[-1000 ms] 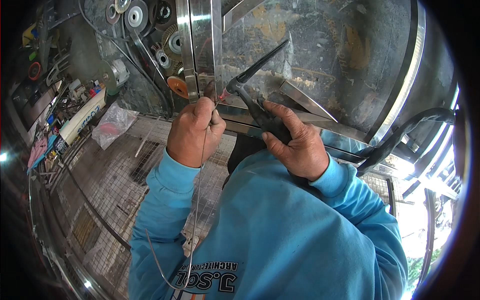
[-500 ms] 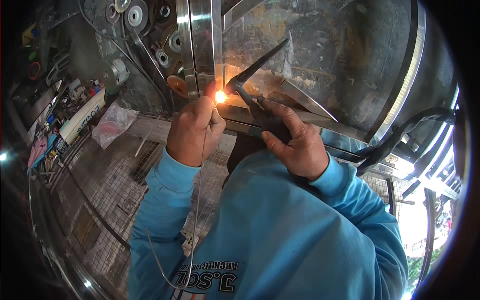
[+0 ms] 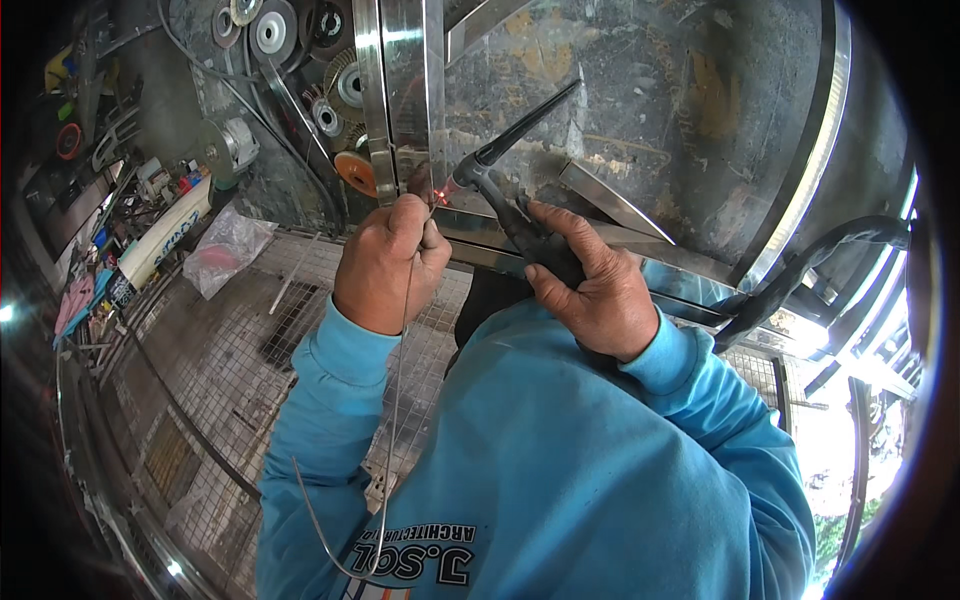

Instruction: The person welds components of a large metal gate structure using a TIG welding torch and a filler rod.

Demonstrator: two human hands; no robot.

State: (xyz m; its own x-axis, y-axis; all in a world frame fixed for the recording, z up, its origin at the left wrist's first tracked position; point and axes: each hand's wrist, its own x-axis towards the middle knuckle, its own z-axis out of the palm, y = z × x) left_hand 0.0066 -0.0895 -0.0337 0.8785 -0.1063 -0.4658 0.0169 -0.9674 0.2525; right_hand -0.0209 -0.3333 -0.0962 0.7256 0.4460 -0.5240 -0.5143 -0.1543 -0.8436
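Observation:
My right hand [image 3: 597,290] is closed around the handle of a black TIG welding torch [image 3: 490,190], whose long back cap slants up to the right. The torch's tip is close to a small red-hot spot at the corner of a shiny metal frame [image 3: 480,228]. Pinched in my left hand [image 3: 388,262] is a thin filler rod [image 3: 394,420], its upper end near that glowing spot. Below the hand the rod hangs down and bends up in a hook before my blue sleeve. An upright metal tube [image 3: 406,90] meets the frame just above my left fingers.
Grinding discs [image 3: 270,33] and an orange flap disc [image 3: 355,172] lie left of the tube. A bench grinder [image 3: 232,145] stands farther left, with a clear plastic bag [image 3: 228,250] below it. A cut metal piece [image 3: 612,200] and a thick black cable [image 3: 800,262] are at right.
The bright welding arc has gone out, leaving a small red glow at the joint. The torch head has shifted very slightly; both hands stay nearly where they were.

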